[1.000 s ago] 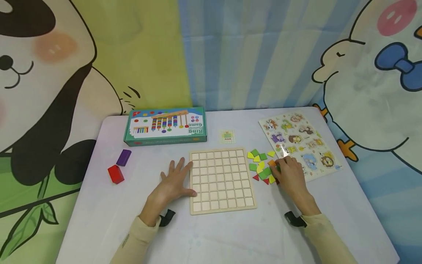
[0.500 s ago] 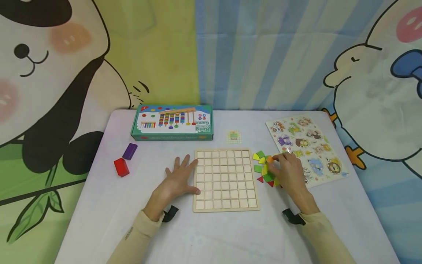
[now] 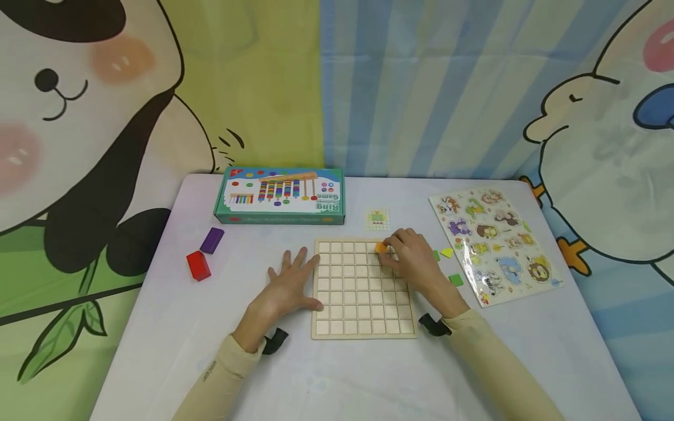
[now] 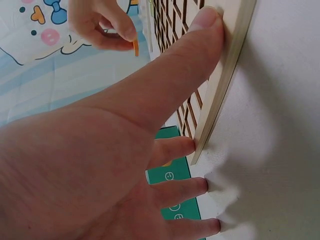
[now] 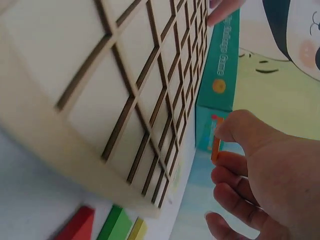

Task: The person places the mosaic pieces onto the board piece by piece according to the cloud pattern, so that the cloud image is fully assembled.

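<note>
A wooden grid board (image 3: 363, 286) lies flat in the middle of the table. My left hand (image 3: 289, 286) rests flat beside its left edge, fingers spread, thumb on the frame (image 4: 235, 75). My right hand (image 3: 411, 260) hovers over the board's top right cells and pinches a small orange tile (image 3: 381, 247) between thumb and fingers; the same orange tile (image 5: 216, 145) shows in the right wrist view above the grid. Loose green and yellow tiles (image 3: 447, 254) lie just right of the board, partly hidden by my right hand.
A green ring-game box (image 3: 280, 196) stands at the back left. A red block (image 3: 198, 265) and a purple block (image 3: 212, 240) sit left of the board. A small pattern card (image 3: 377, 218) lies behind it, an animal puzzle sheet (image 3: 492, 242) to the right.
My right hand has lifted the orange tile from the pile at the right and carried it left over the board's top right corner. The left hand stayed in place.
</note>
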A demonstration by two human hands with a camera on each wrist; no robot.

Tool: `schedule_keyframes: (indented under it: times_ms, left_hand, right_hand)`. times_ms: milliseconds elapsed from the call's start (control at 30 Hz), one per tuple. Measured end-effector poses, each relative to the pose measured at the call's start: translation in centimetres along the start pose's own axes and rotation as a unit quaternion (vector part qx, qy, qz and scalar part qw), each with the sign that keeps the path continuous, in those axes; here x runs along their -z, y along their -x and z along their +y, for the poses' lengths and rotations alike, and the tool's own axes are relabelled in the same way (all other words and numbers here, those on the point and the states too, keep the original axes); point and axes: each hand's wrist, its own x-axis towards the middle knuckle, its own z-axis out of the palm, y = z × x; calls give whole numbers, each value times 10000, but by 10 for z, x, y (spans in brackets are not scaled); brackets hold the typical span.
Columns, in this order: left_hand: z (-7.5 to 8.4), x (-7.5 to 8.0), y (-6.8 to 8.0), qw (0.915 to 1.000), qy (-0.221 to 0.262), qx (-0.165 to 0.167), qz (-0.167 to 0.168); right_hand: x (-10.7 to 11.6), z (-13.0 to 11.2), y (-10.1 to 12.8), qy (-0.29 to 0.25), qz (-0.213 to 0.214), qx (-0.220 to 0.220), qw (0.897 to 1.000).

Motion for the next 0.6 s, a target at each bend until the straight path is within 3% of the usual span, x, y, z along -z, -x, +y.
schedule_keyframes:
  times_ms: [167, 400, 600]
  left_hand:
    - [1, -1, -1, 10000, -47, -5, 22]
    - [2, -1, 0, 10000, -56, 17, 28]
    - [2, -2, 1, 10000, -24, 22, 16]
  right_hand:
    - [-13, -5, -9, 40, -71, 538, 9985]
    - [-23, -11, -8, -122, -534, 541, 9970]
    - [-28, -14, -8, -115, -668, 652, 9956]
